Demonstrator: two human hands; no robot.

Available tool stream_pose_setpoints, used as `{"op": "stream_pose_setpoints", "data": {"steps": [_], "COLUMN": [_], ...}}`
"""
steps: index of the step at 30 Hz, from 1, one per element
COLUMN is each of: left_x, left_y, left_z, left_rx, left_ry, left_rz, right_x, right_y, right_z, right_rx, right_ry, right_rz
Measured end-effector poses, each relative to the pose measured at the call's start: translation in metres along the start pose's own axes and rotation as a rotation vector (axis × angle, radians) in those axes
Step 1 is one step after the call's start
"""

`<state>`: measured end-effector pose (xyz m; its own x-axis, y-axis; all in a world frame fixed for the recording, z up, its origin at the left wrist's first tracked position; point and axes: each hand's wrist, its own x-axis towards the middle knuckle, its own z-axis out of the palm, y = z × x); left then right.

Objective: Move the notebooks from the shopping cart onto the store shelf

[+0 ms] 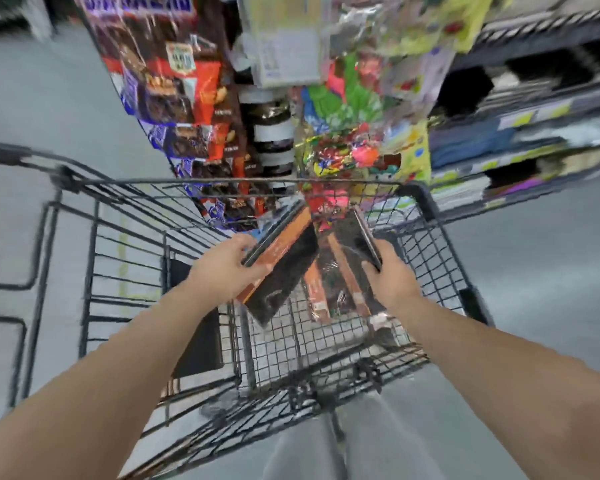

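Two hands (231, 263) (390, 275), each gripping a notebook (284, 261) (355, 244), above cart (426, 202)

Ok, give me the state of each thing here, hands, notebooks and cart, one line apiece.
left hand: grip shut on a notebook pack, lifted over the cart.
right hand: grip shut on another notebook pack.
left notebook pack: held up, tilted.
right notebook pack: held, tilted on edge.
remaining notebooks: lying in the basket.
shopping cart: mostly emptied; image blurred.

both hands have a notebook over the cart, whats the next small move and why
Probably swing both to the right: left hand and right hand each grip a notebook above the shopping cart, and the store shelf stands right.
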<state>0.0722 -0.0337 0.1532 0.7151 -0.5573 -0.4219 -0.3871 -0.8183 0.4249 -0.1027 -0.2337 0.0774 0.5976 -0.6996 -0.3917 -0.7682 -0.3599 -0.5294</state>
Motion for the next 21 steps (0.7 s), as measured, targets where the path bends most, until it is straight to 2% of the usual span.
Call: {"op": "stream_pose_setpoints", "data": {"steps": [4,7,11,14,18,21], "left_x": [-0.011,-0.015,-0.018,-0.021,-0.025,-0.03], "left_y": [0.055,0.103,0.171,0.228,0.303,0.346], "left_z": [-0.021,-0.024,-0.013,0.005,0.047,0.089], "left_rx": [-0.092,-0.165,-0.267,-0.225,-0.237,-0.25], "left_ry": [0.04,0.061,0.078,0.096,0.112,0.109], "left_rz": [0.141,0.197,0.3,0.392,0.417,0.366], "right_x": [-0.028,-0.043,-0.055,-0.06,-0.067,-0.067], "right_y": [0.016,0.034,0.071,0.108,0.166,0.212], "right_z": [-0.07,-0.116,-0.171,-0.213,-0.266,-0.3], "right_rx": [0.128,0.24,0.258,0.29,0.276,0.259], "right_ry": [0.168,0.229,0.346,0.416,0.465,0.461], "right_rz": [0.048,0.064,0.122,0.147,0.16,0.134]}}
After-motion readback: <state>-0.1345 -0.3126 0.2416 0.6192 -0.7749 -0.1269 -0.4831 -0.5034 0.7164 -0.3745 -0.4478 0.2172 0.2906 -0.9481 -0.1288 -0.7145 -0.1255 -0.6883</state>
